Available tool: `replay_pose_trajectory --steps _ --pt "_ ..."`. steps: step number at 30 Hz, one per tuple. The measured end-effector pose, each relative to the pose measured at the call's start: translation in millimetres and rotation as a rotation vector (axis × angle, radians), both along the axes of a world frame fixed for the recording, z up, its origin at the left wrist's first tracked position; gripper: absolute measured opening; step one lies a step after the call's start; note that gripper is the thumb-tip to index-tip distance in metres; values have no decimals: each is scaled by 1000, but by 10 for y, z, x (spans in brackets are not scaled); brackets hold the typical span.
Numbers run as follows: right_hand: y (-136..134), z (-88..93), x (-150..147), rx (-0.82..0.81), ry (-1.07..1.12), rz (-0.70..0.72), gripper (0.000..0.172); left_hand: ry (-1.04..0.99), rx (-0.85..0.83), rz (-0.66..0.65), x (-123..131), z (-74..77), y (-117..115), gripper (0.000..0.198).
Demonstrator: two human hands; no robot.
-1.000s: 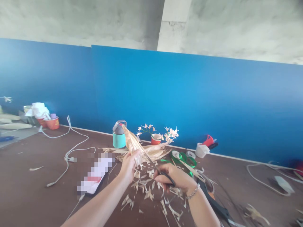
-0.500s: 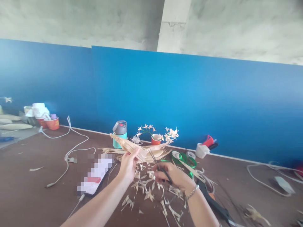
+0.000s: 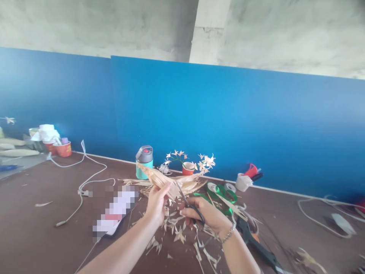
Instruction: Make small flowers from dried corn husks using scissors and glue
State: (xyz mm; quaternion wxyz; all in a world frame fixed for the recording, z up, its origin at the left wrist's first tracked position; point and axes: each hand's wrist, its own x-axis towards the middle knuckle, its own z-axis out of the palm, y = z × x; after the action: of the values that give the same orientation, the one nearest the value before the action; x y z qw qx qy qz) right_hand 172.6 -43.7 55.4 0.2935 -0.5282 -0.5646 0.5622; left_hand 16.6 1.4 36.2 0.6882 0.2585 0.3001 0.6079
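A pale dried corn husk (image 3: 155, 178) is pinched in my left hand (image 3: 155, 203), its narrow end pointing up and left in front of the bottle. My right hand (image 3: 209, 214) has its fingers in the handles of black-handled scissors (image 3: 199, 213). Their blades slant up and left to the husk's right edge; whether they are parted I cannot make out. Below both hands lie small cut husk flowers (image 3: 179, 235) and scraps. Behind the held piece rests a pile of more husks (image 3: 196, 184).
A turquoise bottle (image 3: 144, 167) and an orange cup (image 3: 188, 168) with husk flowers stand along the blue partition (image 3: 228, 114). Green ribbon rolls (image 3: 234, 196) and a black glue gun (image 3: 256, 243) lie to the right. A phone (image 3: 115, 224) and white cables (image 3: 91, 175) are at left.
My left hand and the husk have shifted slightly right and down. My right hand has moved a little left and down, with the scissors still at the husk's right edge.
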Motion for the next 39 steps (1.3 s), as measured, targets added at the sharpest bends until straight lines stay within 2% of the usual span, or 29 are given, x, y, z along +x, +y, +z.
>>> replay_pose_trajectory --steps 10,18,30,39 --pt "-16 24 -34 -7 -9 -31 26 26 22 -17 3 -40 -3 29" --pt "-10 8 -41 -11 3 -18 23 6 29 -11 2 10 -24 30" --pt "-12 16 -73 39 -39 -47 29 -25 13 -42 -7 -4 -12 29" --pt "13 -28 -66 73 -17 -58 28 -20 -26 15 3 -29 32 28"
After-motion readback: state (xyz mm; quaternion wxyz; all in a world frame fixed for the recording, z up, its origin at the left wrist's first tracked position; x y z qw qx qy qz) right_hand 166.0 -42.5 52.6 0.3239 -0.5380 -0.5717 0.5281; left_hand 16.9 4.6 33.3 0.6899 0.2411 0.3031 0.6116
